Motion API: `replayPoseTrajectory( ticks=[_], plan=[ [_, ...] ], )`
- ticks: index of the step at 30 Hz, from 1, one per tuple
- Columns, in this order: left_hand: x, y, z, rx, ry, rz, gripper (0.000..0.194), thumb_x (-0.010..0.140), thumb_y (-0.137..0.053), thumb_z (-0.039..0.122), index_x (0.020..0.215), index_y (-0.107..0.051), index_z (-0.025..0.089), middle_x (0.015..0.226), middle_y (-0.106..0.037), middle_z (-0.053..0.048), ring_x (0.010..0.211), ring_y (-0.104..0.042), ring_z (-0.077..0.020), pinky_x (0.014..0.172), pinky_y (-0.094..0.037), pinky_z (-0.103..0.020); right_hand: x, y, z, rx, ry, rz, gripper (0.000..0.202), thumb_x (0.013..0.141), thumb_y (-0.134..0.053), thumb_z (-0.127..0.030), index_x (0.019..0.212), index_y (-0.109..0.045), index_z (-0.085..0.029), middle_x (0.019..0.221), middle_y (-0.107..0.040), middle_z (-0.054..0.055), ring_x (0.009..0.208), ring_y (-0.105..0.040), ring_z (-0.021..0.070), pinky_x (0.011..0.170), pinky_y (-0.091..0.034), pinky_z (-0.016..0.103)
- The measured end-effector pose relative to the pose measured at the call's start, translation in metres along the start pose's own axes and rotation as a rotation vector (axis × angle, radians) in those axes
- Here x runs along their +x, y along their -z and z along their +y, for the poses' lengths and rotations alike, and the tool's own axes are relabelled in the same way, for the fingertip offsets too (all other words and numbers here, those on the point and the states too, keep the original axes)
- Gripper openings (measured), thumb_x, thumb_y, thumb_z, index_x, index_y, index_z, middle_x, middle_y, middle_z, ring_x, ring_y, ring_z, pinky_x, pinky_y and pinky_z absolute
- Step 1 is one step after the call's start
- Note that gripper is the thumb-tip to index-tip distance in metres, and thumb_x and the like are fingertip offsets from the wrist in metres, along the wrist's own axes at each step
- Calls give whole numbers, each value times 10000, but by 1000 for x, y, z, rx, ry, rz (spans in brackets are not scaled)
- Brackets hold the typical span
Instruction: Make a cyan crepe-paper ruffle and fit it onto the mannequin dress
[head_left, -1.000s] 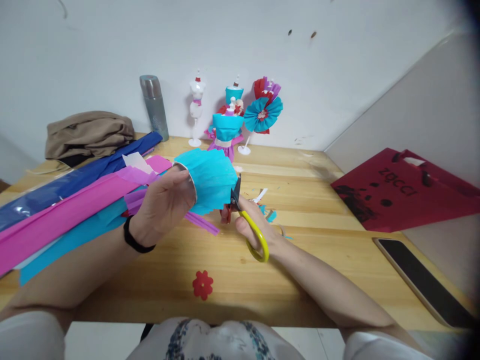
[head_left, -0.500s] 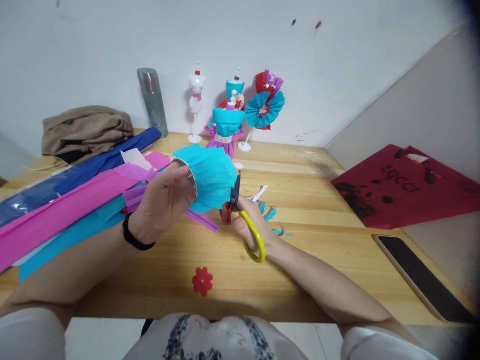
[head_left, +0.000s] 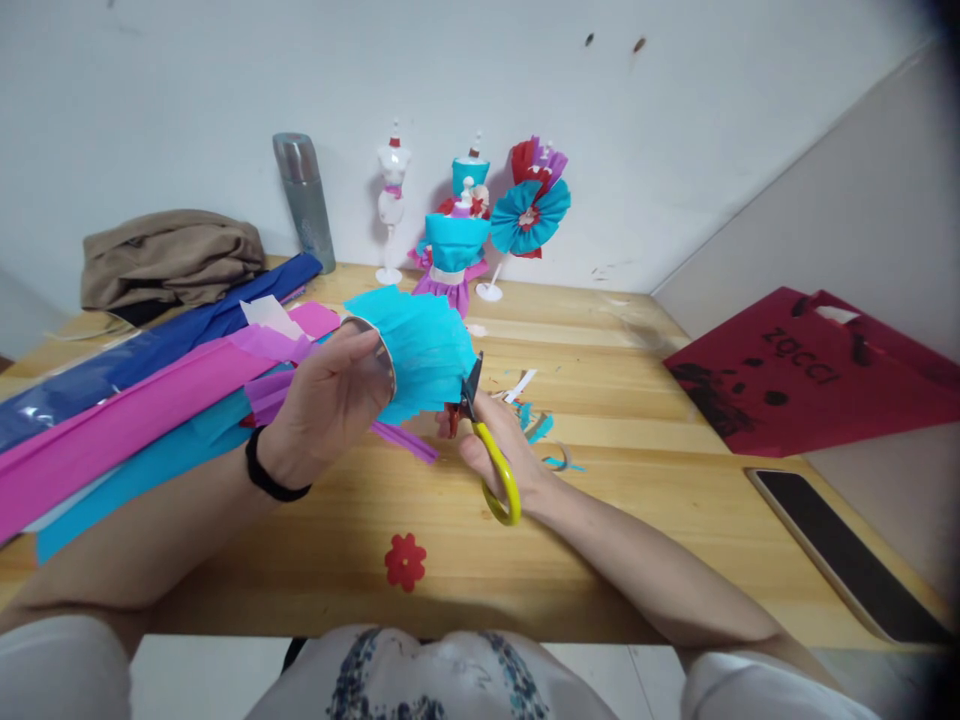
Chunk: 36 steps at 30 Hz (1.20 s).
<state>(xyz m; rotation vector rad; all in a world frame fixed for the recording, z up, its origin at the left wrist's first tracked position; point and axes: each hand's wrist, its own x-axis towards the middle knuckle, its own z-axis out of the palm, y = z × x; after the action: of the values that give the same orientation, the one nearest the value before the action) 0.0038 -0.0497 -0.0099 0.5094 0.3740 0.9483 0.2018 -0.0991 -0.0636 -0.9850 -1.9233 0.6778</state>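
My left hand point(head_left: 330, 400) grips the banded end of a pleated blue crepe paper skirt point(head_left: 424, 350), its fingers partly inside and hidden. The skirt's flared edge points right. There my right hand point(head_left: 499, 435) holds scissors with a yellow handle point(head_left: 504, 480), thumb through a loop. The dark blades point(head_left: 470, 385) are parted at the skirt's lower right edge. Below on the table lies a red paper flower point(head_left: 405, 562). Blue and white paper scraps point(head_left: 536, 425) are scattered just beyond my right hand.
Rolls of pink crepe paper point(head_left: 150, 420) and blue paper lie at left, near a brown cloth point(head_left: 169, 260) and a flask point(head_left: 304, 200). Small mannequins point(head_left: 392, 190), some in paper dresses, stand at the back. A red bag point(head_left: 810, 370) and a phone point(head_left: 840, 550) are at right.
The scissors have tilted slightly, their yellow handle swinging a little left and the blades parting wider at the skirt's edge. My left hand and the skirt have barely moved.
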Motion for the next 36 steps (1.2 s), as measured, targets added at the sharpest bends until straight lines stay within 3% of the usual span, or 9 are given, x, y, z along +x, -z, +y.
replayPoseTrajectory(
  ticks=[3,9,18,26,36],
  plan=[
    [-1,-3,-2,-44,-91,40,350,923,-522,34,620,-507,209,536,-570,51,490,-591,-88,507,-476,-192,0,-1,0,-16,-16,-6,658,883,-267,-832,823,-482,-214,753,-531,36,656,-499,187,607,-390,327],
    [0,-1,-3,-62,-95,-33,361,921,-500,21,612,-517,206,549,-580,50,511,-591,-86,527,-496,-208,-2,-4,2,3,-11,28,650,896,-285,-813,860,-512,-205,724,-516,20,617,-457,167,580,-362,310],
    [0,-10,-6,-34,-110,65,413,940,-443,9,568,-447,188,499,-510,50,457,-548,-69,485,-460,-186,-3,-7,3,19,-1,59,607,911,-304,-791,772,-464,-223,681,-486,4,595,-439,157,566,-353,298],
    [0,-9,-6,-29,-120,33,391,923,-463,5,579,-449,191,531,-529,47,485,-555,-80,510,-469,-195,-5,-6,0,40,-30,43,539,946,-356,-718,761,-461,-222,669,-504,4,579,-470,153,562,-364,295],
    [0,-19,-7,-33,-137,194,396,901,-495,-8,573,-387,187,483,-454,59,426,-501,-70,462,-433,-187,-8,-10,2,64,-68,66,479,955,-390,-662,807,-478,-215,652,-514,-5,576,-479,147,568,-376,290]
  ],
)
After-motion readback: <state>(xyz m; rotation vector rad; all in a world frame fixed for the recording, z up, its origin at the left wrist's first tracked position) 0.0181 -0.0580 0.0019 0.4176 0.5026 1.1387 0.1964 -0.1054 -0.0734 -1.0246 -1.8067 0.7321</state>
